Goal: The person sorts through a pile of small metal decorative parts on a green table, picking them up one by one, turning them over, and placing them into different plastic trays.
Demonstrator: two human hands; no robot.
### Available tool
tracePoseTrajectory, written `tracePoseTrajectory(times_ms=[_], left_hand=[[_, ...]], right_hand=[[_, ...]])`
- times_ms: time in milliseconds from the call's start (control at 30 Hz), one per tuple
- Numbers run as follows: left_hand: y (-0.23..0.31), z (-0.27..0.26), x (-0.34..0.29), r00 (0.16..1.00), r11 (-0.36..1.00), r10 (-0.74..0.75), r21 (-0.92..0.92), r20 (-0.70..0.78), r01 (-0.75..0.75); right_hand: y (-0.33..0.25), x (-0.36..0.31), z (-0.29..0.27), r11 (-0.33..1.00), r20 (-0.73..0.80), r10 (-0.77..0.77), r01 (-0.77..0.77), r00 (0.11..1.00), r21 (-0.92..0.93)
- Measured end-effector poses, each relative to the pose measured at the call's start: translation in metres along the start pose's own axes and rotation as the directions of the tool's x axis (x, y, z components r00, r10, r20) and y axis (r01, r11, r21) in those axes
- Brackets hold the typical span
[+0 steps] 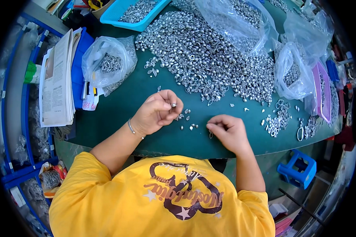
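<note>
My left hand [156, 112] is raised over the green table, its thumb and fingertips closed on a small rounded silver metal piece [173, 105]. To its right, my right hand [228, 132] pinches near the table's front edge. At those fingertips hangs a small thin oval metal loop [211, 135]. A few loose silver pieces [192, 127] lie on the tabletop between my hands, and several more show just beside the left fingers. Beyond both hands spreads a large heap of small silver metal pieces [209, 51], some domed, some open and ring-like.
Clear plastic bags [97, 59] of metal parts stand around the heap. A turquoise basket [134, 26] sits at the far left, a purple tray [322, 94] at the right. Smaller clusters of parts [279, 122] lie right of my hands. A blue stool [297, 169] stands below the table.
</note>
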State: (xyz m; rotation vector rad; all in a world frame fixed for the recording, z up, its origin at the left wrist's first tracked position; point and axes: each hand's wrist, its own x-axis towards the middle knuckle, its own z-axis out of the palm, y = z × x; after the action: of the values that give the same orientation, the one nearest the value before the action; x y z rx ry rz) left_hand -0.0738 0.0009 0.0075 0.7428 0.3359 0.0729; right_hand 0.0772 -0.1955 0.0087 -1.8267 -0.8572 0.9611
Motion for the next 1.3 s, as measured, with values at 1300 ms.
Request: tracePoseTrajectory(times_ms=[1300], left_hand=[[-0.007, 0.004, -0.013, 0.997, 0.982, -0.063, -0.184, -0.050, 0.053]], right_hand=[[0.007, 0.012, 0.007, 0.442, 0.113, -0.001, -0.101, 0.994, 0.891]])
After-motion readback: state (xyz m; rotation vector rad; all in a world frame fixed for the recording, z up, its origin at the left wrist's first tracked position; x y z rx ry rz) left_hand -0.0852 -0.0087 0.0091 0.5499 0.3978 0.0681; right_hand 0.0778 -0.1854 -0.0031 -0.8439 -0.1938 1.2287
